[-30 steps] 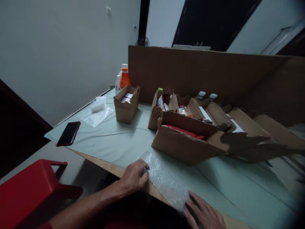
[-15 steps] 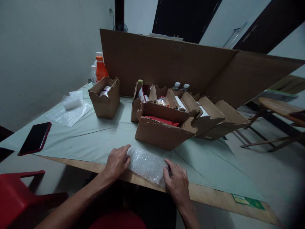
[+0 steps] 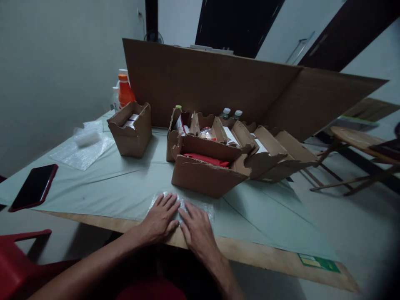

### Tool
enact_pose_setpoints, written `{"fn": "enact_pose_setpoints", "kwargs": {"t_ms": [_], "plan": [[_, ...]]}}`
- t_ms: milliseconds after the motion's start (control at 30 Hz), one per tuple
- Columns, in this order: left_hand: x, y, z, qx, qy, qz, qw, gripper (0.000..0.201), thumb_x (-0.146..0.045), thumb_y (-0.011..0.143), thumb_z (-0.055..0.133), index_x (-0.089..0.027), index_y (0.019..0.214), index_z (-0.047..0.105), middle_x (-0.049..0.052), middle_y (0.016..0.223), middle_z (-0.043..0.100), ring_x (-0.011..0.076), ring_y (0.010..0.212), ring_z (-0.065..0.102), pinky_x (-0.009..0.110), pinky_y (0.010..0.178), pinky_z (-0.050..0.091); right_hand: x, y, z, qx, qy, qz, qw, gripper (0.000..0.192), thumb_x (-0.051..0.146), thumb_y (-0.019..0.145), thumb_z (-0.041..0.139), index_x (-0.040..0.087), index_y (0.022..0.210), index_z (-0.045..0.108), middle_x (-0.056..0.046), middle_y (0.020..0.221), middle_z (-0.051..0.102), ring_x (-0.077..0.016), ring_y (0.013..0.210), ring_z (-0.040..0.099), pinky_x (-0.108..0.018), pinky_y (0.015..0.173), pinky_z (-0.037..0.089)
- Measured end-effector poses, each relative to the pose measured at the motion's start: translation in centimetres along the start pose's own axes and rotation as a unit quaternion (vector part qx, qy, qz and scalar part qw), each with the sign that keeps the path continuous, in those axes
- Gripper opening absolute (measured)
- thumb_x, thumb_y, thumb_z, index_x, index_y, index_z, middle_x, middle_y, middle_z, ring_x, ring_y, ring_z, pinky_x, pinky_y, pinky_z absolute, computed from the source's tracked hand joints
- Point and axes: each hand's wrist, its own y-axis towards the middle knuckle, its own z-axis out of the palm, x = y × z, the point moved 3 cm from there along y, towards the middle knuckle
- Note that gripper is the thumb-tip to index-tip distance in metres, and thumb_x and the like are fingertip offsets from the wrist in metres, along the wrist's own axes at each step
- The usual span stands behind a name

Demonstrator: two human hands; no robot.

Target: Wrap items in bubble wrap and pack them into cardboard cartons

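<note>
Both hands lay flat, side by side, on a small sheet of bubble wrap (image 3: 183,206) at the near edge of the worktop (image 3: 131,183); the left hand (image 3: 161,218) had its fingers (image 3: 168,203) spread and straight, pressing down rather than gripping, and the right hand (image 3: 195,225) rested likewise with fingers extended, the two thumbs nearly touching; neither hand held anything closed in its grasp; the wrap showed around and between the fingertips, though in the dim light its exact outline was hard to make out; just beyond it stood an open cardboard box (image 3: 206,177) with something red inside, and behind that several more open cartons (image 3: 250,141) crowded together; a smaller cardboard box (image 3: 129,131) stood apart to the left, with an orange bottle (image 3: 125,91) behind it near the tall cardboard screen (image 3: 212,83); further left lay more bubble wrap (image 3: 83,148) and a dark phone (image 3: 33,187) in a red case, well apart from the hands.
</note>
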Motion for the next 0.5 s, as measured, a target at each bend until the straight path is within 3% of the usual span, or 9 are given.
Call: {"fn": "enact_pose_setpoints", "kwargs": {"t_ms": [100,167,267,367,500], "plan": [[1.1,-1.3,0.5,0.049,-0.030,0.009,0.998,0.056,-0.039,0.097,0.052,-0.022,0.150,0.041,0.013,0.158,0.039,0.0326,0.148,0.032,0.057,0.119,0.027,-2.4,-2.6,0.9,0.010,-0.014,0.017,1.000,0.035,0.020,0.094,0.052,0.024,0.127,0.063,-0.008,0.137,0.062,-0.0262,0.125,0.056,-0.044,0.101,0.042],[2.0,-2.1,-0.2,0.049,-0.064,0.016,0.997,0.051,-0.038,0.100,0.048,-0.026,0.149,0.042,0.010,0.160,0.037,0.0296,0.149,0.030,0.054,0.120,0.026,-5.5,-4.9,0.0,-0.027,-0.042,0.066,0.997,0.031,0.024,0.097,0.049,0.022,0.121,0.067,-0.010,0.131,0.066,-0.0271,0.119,0.059,-0.044,0.097,0.044],[3.4,-1.6,-1.7,0.022,-0.078,-0.029,0.996,0.042,-0.028,0.098,0.048,-0.022,0.139,0.054,0.013,0.153,0.046,0.0289,0.144,0.038,0.049,0.117,0.033,-8.7,-6.2,-2.1,-0.069,-0.060,0.115,0.989,0.030,0.029,0.099,0.044,0.019,0.107,0.071,-0.011,0.118,0.072,-0.0261,0.107,0.065,-0.042,0.091,0.046],[4.6,0.6,-2.7,0.043,-0.034,-0.099,0.994,0.045,-0.016,0.088,0.054,-0.019,0.133,0.057,0.015,0.137,0.059,0.0304,0.129,0.052,0.048,0.108,0.041,-8.6,-4.0,-2.9,-0.045,-0.048,0.117,0.991,0.031,0.028,0.098,0.044,0.020,0.115,0.069,-0.010,0.120,0.071,-0.0254,0.110,0.064,-0.041,0.093,0.045],[5.3,3.2,-3.3,0.091,-0.003,-0.121,0.988,0.045,-0.010,0.075,0.060,-0.018,0.120,0.063,0.014,0.107,0.071,0.0316,0.104,0.062,0.045,0.091,0.046,-7.5,-0.1,-1.2,0.031,-0.060,0.128,0.989,0.035,0.019,0.089,0.053,0.018,0.121,0.066,-0.014,0.119,0.070,-0.0290,0.108,0.062,-0.041,0.090,0.044]]}}
